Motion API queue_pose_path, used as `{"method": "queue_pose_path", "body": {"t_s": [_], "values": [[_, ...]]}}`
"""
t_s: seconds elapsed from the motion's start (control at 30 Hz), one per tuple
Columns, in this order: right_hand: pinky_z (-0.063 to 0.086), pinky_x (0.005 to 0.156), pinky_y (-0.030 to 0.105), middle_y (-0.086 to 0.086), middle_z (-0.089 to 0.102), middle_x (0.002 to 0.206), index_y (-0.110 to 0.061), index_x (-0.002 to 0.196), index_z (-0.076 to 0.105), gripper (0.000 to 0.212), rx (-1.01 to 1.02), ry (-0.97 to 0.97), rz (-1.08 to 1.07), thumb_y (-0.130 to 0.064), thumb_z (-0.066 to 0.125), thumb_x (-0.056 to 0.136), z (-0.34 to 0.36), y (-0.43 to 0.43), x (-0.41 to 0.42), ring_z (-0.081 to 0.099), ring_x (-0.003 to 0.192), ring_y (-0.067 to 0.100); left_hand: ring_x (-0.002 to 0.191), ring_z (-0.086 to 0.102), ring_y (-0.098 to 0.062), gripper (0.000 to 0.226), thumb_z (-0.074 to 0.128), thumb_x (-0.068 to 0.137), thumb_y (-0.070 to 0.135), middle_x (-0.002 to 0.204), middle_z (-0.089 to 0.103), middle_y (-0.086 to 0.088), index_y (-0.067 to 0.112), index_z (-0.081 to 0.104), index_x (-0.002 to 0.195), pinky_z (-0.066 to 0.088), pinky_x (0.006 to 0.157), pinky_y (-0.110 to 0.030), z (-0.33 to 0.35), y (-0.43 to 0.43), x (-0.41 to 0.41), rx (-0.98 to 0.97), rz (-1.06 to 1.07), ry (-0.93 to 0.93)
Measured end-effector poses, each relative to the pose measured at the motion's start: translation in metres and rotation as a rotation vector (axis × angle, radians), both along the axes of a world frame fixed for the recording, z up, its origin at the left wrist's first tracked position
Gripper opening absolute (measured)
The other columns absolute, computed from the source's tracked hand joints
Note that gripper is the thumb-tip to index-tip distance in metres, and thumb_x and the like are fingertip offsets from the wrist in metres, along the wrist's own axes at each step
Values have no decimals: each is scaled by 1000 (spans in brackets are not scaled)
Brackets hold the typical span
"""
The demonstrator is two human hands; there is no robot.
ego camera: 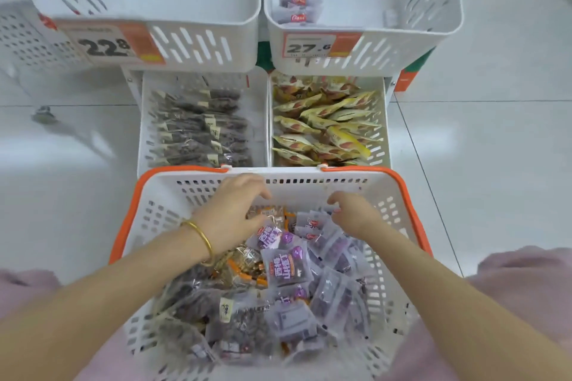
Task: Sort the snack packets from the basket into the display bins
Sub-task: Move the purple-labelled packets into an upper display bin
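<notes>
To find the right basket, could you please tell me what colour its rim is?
The basket's rim is orange; head view.

Your left hand (235, 210) & right hand (353, 215) are sitting at the far end of the basket (161, 195). Its far wall is standing betw. them & the bins.

Upper-left bin (198, 49) is lying open from above, floor bare. Upper-right bin (402, 49) is holding a few purple pkts (297, 8) at its back-left; rest of its floor is showing free.

Both upper bins are overhanging the far ends of the lower-left bin (145, 133) & lower-right bin (382, 120). Those are sitting packed w/ dark pkts (198, 130) & yellow pkts (325, 124), w/ only their near parts lying open from above.
</notes>
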State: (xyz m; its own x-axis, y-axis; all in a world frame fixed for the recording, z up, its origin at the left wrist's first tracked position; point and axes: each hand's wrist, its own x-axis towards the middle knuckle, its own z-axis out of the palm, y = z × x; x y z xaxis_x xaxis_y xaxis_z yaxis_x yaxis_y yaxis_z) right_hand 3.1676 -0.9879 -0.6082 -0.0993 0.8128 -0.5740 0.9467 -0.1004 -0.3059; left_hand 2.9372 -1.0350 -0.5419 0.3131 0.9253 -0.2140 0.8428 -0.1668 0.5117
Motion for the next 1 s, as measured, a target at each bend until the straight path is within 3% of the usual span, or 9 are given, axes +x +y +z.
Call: {"method": "queue_pose_path", "body": {"t_s": [0.1,0.23,0.33,0.4,0.53,0.67,0.77,0.87,1.0], "values": [[49,87,44,15,57,119,-13,120,41,33,-32,-178,-29,-25,51,91,-32,-12,-2,55,109,35,134,26,-16,33,58,89,24,140,38,4,23,52,121,20,110,-27,-7,2,5,-16,-31,2],[45,92,39,15,56,121,-9,123,44,41,-4,-227,-47,-16,58,85,-51,-25,-5,51,114,35,132,28,-13,30,56,91,22,139,38,4,22,52,121,20,106,-22,-10,2,14,-33,-62,-11],[40,54,21,5,54,77,-11,76,52,15,-57,-86,-79,-12,67,80,-32,-18,-9,56,82,26,131,29,-14,29,56,91,24,139,38,4,24,52,120,22,106,-24,-13,-1,17,-66,-75,-20],[27,43,22,1,40,62,-12,59,38,38,-52,-61,-92,-13,72,77,-9,-7,-12,45,59,17,132,29,-15,32,56,91,25,139,37,5,24,49,123,25,106,-26,-15,-2,19,-80,-80,-19],[38,42,21,2,42,63,-10,66,41,36,-84,332,-272,-12,75,78,42,1,-25,48,54,13,127,34,-12,51,62,86,36,135,37,3,21,40,130,29,99,-21,-12,-1,27,-91,-44,-94],[55,55,25,12,52,86,0,100,51,27,-294,814,-538,-15,68,85,63,-8,-42,61,68,18,118,34,-11,74,69,74,53,127,38,5,21,35,132,30,89,-19,-9,-4,31,-38,-41,-56],[60,61,34,16,57,79,3,93,58,28,-425,1048,-717,-24,51,97,64,-10,-51,65,64,24,105,48,-17,57,73,77,34,112,49,1,15,40,120,39,76,-22,-14,1,24,-50,80,-92],[58,61,37,13,58,74,1,97,58,33,-329,912,-734,-25,38,102,50,-10,-52,64,62,25,91,59,-15,38,71,79,11,103,61,-2,12,47,109,46,66,-21,-16,10,13,-252,309,-353],[50,86,38,11,65,107,-8,120,60,29,-101,292,-9,-20,49,96,-5,-29,-51,59,92,24,93,65,-14,43,70,78,-2,106,67,-5,8,53,116,54,76,-20,-16,14,7,-426,447,-648]]}}
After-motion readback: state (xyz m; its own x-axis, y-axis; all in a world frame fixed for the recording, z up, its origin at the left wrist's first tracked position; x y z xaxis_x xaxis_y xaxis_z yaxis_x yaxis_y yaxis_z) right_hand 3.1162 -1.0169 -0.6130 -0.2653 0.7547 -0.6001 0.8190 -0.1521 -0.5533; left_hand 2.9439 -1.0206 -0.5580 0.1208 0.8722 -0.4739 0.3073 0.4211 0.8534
